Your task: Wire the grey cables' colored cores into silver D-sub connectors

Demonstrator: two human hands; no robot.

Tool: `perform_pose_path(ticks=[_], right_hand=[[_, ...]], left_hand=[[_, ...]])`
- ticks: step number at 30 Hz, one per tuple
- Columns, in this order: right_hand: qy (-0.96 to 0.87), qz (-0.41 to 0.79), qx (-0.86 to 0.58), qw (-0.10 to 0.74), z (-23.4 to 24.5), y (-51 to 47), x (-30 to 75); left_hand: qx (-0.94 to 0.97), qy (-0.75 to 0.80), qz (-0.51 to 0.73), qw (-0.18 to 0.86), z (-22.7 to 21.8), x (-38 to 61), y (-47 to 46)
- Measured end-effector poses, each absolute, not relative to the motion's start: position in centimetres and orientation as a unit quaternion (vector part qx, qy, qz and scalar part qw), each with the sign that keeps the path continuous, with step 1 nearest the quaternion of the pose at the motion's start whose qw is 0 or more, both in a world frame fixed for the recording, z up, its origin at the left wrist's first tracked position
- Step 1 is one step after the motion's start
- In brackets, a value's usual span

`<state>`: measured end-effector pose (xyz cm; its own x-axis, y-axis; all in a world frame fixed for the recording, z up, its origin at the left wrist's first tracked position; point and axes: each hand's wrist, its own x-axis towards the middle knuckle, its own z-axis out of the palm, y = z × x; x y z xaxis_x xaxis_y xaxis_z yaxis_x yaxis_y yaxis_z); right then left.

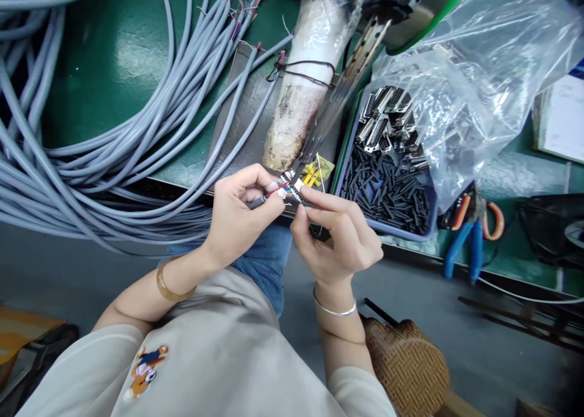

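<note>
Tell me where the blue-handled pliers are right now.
In the head view, the blue-handled pliers are on the right, just right of the blue tray, near the bench's front edge.

A green counter [91, 101] runs across the upper part of the view, its glossy top catching a pale patch of overhead light. Below it spreads a plain grey floor [493, 368]. A brown stool or chair seat [408, 359] with a basket-weave pattern stands at lower right, near dark bars [524, 320]. The yellow-orange surface [25, 332] at lower left may be another seat, though blur and cropping obscure it.
</note>
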<state>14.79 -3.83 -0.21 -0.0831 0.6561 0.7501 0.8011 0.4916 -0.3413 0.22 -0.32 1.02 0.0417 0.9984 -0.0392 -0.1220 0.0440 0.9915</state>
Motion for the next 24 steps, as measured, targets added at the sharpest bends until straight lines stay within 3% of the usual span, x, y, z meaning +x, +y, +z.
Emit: perform_pose_path(ticks=[7, 13, 16, 20, 22, 24], right_hand=[[-0.742, -0.094, -0.484, 0.454, -0.8, -4.3, 15.1], [-0.627, 0.159, -0.552, 0.525, 0.2, -5.3, 14.7], [-0.623, 0.096, -0.543, 0.555, 0.6, -5.9, 15.0], [-0.558, -0.074, -0.480, 0.673, 0.8, -6.4, 15.4], [-0.545, -0.077, -0.495, 0.673, 0.8, -6.6, 15.3], [-0.587, -0.053, -0.524, 0.615, 0.6, -6.7, 15.0]], left_hand=[[0.453, 0.456, 0.491, 0.588, 0.7, -0.2, -0.6], [0.417, 0.426, 0.421, 0.683, 1.1, -1.3, -1.4], [0.390, 0.422, 0.427, 0.698, 1.1, -1.6, -1.7], [0.370, 0.412, 0.448, 0.702, 0.8, -1.5, -1.7], [0.365, 0.410, 0.458, 0.700, 0.6, -1.4, -1.6], [0.363, 0.408, 0.468, 0.695, 0.5, -1.3, -1.5]])
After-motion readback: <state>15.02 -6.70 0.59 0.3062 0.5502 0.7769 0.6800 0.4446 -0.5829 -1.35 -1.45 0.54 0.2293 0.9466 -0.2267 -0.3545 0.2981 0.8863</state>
